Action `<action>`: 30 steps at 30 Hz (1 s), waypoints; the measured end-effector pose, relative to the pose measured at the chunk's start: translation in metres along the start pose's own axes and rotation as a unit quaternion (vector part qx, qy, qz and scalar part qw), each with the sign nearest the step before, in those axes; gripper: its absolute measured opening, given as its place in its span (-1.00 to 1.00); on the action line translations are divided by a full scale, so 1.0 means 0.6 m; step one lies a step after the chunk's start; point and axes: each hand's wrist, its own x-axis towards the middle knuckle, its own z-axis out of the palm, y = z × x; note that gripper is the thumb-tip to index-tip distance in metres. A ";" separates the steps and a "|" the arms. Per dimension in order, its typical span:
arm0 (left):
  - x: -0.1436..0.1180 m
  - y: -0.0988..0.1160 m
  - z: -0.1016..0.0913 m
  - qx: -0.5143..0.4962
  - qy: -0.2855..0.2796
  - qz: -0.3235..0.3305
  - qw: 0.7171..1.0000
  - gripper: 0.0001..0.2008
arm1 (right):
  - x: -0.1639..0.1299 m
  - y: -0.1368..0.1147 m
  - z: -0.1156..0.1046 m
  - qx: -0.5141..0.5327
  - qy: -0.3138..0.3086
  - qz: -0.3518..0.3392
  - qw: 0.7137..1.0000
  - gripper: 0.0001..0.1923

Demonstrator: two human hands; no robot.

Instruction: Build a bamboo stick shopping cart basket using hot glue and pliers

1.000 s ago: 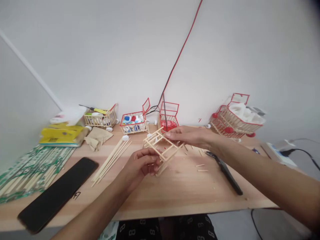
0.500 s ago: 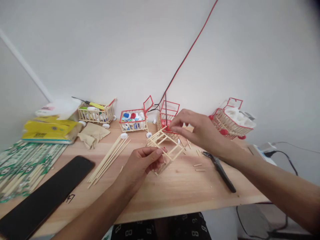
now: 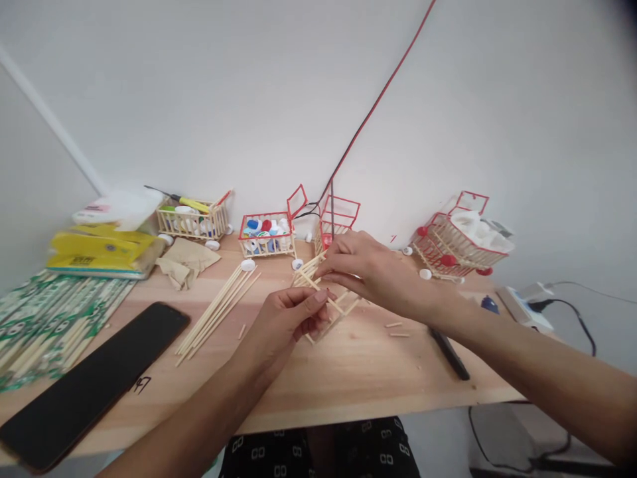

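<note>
Down from above the frame, the right hand [image 3: 371,269] now pinches the stick frame [image 3: 326,299] at its far side; the left hand [image 3: 288,318] grips its near side, above the tabletop [image 3: 348,372] middle. One frame: light, brittle, best held by corner joints. Four stick baskets [image 3: 266,236] line the far edge.

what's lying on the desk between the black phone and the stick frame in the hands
In the head view, a bundle of long wooden sticks lies on the desk between the black phone and the stick frame.
</note>
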 end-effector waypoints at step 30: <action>0.005 0.005 0.004 0.004 0.013 -0.008 1.000 -0.75 | 0.012 -0.004 -0.014 -0.145 -0.066 -0.091 0.983 -0.79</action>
